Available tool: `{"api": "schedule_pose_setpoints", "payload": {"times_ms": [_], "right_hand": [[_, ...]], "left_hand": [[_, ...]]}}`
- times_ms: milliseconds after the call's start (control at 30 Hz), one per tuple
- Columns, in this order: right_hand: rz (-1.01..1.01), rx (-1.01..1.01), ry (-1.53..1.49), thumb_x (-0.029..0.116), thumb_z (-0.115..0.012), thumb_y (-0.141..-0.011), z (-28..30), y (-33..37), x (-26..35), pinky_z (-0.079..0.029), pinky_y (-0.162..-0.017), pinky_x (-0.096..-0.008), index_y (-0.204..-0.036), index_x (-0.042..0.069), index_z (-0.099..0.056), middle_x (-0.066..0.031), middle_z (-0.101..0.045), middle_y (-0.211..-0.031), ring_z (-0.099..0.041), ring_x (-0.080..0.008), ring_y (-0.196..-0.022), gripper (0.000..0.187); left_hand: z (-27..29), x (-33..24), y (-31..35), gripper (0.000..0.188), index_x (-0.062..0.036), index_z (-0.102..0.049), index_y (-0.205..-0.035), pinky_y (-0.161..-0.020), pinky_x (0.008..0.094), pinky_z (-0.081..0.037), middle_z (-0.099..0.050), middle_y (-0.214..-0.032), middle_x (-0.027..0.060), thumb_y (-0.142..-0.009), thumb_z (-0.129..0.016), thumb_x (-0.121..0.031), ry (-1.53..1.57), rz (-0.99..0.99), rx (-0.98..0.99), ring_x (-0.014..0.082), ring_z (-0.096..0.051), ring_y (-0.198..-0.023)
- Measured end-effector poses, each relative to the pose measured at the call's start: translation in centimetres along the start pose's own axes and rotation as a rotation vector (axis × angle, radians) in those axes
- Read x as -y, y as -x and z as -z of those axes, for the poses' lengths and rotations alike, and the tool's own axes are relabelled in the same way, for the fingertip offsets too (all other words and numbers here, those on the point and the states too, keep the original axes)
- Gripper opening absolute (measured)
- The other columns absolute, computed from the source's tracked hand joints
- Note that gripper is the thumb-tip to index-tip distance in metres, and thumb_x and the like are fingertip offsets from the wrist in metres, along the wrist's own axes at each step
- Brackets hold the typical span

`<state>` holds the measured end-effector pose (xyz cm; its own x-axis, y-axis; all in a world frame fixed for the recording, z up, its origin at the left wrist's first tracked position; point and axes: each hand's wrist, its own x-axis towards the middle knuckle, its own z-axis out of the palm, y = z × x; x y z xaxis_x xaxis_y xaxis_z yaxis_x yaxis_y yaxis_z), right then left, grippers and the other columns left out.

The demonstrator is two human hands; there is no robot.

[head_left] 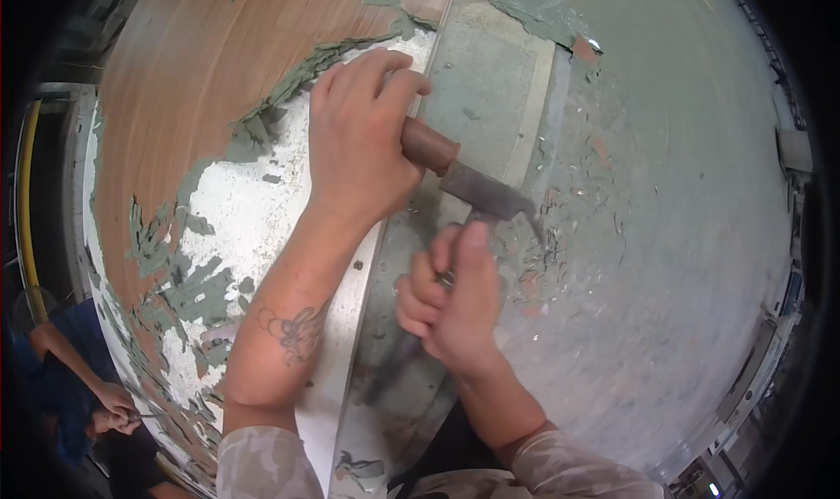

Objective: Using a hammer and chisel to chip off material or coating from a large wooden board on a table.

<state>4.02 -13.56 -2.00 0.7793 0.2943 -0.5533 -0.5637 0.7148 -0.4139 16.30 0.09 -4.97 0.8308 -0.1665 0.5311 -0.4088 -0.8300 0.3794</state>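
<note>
My left hand (363,136) is closed round a tool with a thick brown cylindrical handle (429,145). Its working end is hidden by the hand, over the panel's edge. In my right hand (455,298) is a claw hammer (486,193), gripped by its shaft. The hammer head is right by the butt of the brown handle; whether they touch I cannot tell. Beneath my left arm lies a large panel with a wood-grain covering (192,70). Part of it is stripped to a white surface (245,197), bordered by ragged, peeling green layers (280,97).
Flakes and chips (547,254) litter the grey-green floor (674,237) to the right. A larger torn green scrap (525,9) lies at the far end. At the lower left, another person's hands (114,407) hold a thin tool over the panel's side. A yellow bar (29,210) runs along the left.
</note>
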Motion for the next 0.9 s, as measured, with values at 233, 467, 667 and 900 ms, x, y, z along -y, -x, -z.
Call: {"api": "schedule_pose_setpoints", "payload": {"times_ms": [233, 467, 667, 900], "right_hand": [[-0.135, -0.105, -0.059, 0.065, -0.033, -0.111, 0.9, -0.6, 0.0, -0.027, -0.038, -0.0282, -0.091, 0.017, -0.042, 0.0037, -0.033, -0.061, -0.031, -0.0101, -0.046, 0.053], [0.194, -0.111, -0.337, 0.062, -0.034, -0.112, 2.1, -0.7, -0.7, -0.028, -0.04, -0.027, -0.094, 0.017, -0.042, 0.003, -0.033, -0.063, -0.03, -0.0098, -0.047, 0.049], [0.198, -0.044, -0.23, 0.063, -0.033, -0.112, 1.7, 0.9, 1.4, -0.027, -0.04, -0.0296, -0.089, 0.019, -0.043, 0.0045, -0.029, -0.06, -0.029, -0.0096, -0.046, 0.051], [0.165, 0.073, -0.628, 0.055, -0.041, -0.113, 4.7, 0.4, 1.3, -0.028, -0.037, -0.0241, -0.089, 0.015, -0.048, 0.0048, -0.039, -0.067, -0.03, -0.0062, -0.047, 0.048]], "left_hand": [[-0.1, -0.4, -0.1, 0.038, -0.0093, -0.068, -0.102, -0.103, 0.047, -0.043, -0.067, -0.118, 0.0074, -0.066, -0.079, -0.002, 0.004, -0.011, 0.029, 0.0306, -0.063, -0.114], [0.2, -0.6, -0.5, 0.034, -0.0095, -0.068, -0.101, -0.097, 0.0454, -0.047, -0.07, -0.121, 0.0083, -0.069, -0.077, -0.002, -0.038, -0.016, 0.02, 0.0351, -0.065, -0.111], [-0.9, -0.8, -0.4, 0.037, -0.0105, -0.068, -0.102, -0.101, 0.0478, -0.045, -0.068, -0.119, 0.0093, -0.068, -0.081, -0.008, 0.013, -0.022, -0.01, 0.035, -0.065, -0.107], [0.5, 0.2, -0.3, 0.034, -0.0096, -0.067, -0.101, -0.107, 0.05, -0.042, -0.066, -0.122, 0.0085, -0.07, -0.08, -0.006, -0.009, 0.024, 0.006, 0.0331, -0.064, -0.114]]}}
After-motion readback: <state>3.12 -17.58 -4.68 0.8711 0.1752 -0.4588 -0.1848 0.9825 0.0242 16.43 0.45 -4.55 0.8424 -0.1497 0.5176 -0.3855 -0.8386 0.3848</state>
